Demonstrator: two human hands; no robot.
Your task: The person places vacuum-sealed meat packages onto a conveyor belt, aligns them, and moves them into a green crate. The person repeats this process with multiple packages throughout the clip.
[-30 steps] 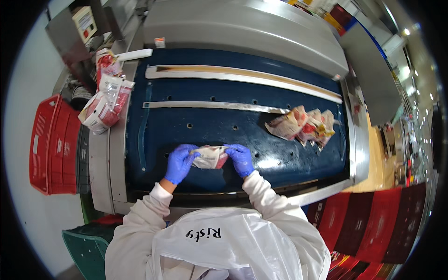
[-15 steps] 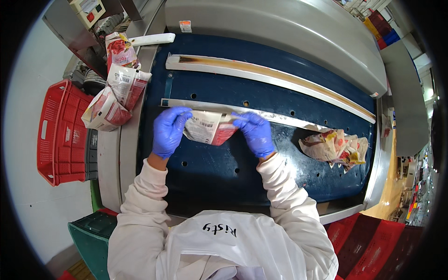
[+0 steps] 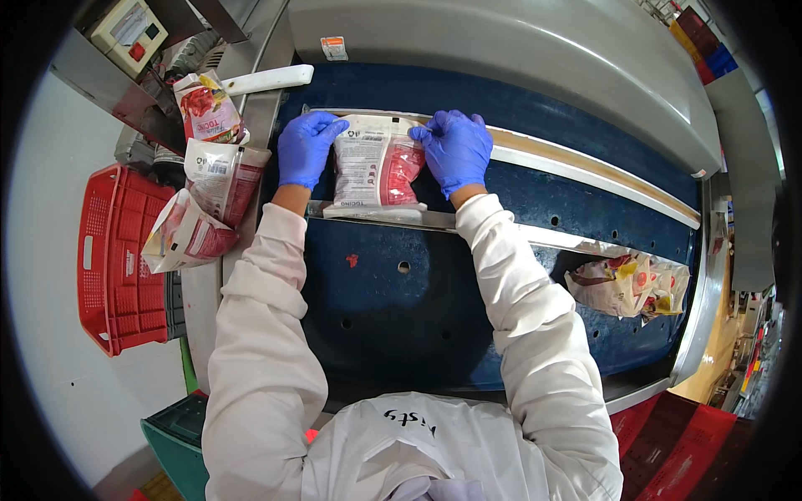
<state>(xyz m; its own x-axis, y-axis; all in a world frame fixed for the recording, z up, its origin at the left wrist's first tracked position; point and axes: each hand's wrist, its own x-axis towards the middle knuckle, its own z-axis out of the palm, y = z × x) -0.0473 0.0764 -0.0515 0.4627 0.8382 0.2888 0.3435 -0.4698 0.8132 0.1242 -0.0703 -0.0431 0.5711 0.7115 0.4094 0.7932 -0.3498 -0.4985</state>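
Note:
A white and red printed food pouch (image 3: 368,171) lies flat between my hands, its upper edge at the far metal bar with a brown strip (image 3: 576,171). My left hand (image 3: 307,152), in a blue glove, pinches the pouch's upper left corner. The upper right corner is gripped by my right hand (image 3: 458,152), gloved likewise. The pouch's lower edge rests over the nearer thin metal rail (image 3: 443,219). Under all this is the dark blue machine bed (image 3: 393,309), which has several small holes.
Several filled pouches (image 3: 217,179) stand on the left metal ledge near a white handle (image 3: 267,79). More pouches (image 3: 626,285) lie on the bed at right. A large grey metal lid (image 3: 518,67) rises behind. Red crates (image 3: 125,259) stand at left, a control box (image 3: 129,35) above.
Both hands have moved forward with the pouch, from the nearer rail to the far bar. The pouch, tilted and foreshortened before, now lies flat with its back face showing.

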